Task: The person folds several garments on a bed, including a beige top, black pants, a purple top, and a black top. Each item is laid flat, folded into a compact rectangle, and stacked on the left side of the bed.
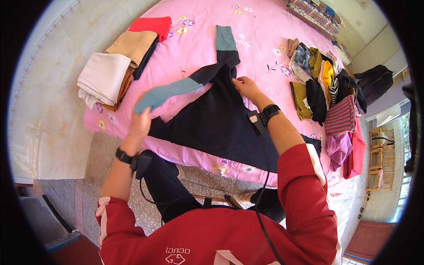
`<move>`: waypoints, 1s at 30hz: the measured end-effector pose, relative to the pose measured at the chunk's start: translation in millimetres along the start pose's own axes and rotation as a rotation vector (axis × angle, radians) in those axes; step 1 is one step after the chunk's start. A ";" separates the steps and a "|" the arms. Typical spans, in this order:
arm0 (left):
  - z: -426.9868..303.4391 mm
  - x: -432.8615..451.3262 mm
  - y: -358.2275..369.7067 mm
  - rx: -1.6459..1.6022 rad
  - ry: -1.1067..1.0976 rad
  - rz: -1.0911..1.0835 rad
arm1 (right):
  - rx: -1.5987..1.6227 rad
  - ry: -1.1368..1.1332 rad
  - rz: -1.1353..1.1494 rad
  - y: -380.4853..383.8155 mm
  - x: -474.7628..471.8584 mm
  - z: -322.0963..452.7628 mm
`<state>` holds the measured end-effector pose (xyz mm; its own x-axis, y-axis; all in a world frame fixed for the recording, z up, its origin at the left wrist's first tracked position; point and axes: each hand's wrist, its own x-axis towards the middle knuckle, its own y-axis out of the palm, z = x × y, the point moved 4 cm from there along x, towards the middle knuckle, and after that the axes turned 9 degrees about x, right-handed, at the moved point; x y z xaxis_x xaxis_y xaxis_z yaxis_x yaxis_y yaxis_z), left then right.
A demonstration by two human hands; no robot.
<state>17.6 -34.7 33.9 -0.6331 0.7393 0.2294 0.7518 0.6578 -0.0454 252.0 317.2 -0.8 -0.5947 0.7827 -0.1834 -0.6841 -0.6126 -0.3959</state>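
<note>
A black garment with teal sleeve ends (215, 122) lies spread over the near part of a bed with a pink floral cover (195, 43). My left hand (140, 121) is slightly blurred and holds the end of one teal sleeve part (169, 93), lifted towards the left. At the garment's upper right edge, my right hand (246, 87) pinches the black cloth between thumb and fingers. The other teal sleeve part (226, 38) lies flat, pointing away from me across the cover.
Folded clothes, among them a white one (104, 74), a tan one (132, 46) and a red one (155, 26), are stacked at left. Many garments, including a striped one (341, 116), lie piled at right. Folded bedding (313, 16) is at the far right corner. Cables hang from both wrist devices.
</note>
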 end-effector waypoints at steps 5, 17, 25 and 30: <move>-89.8 4.5 -28.1 -0.332 0.076 0.112 | -0.188 -0.150 0.040 3.0 -14.7 19.2; -163.7 7.1 20.2 -0.256 0.201 0.409 | 0.545 0.399 -0.330 -23.4 21.7 -30.5; -164.6 73.4 66.7 -0.256 0.032 0.481 | -0.405 -0.252 -0.305 -13.4 24.2 23.8; -170.3 158.3 127.3 -0.083 -0.051 0.557 | -0.190 -0.301 -0.438 -21.4 47.6 27.7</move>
<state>44.6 141.6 230.0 -0.1434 0.9789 0.1454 0.9856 0.1546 -0.0686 226.7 364.5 23.9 -0.3859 0.8763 0.2884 -0.8229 -0.1856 -0.5371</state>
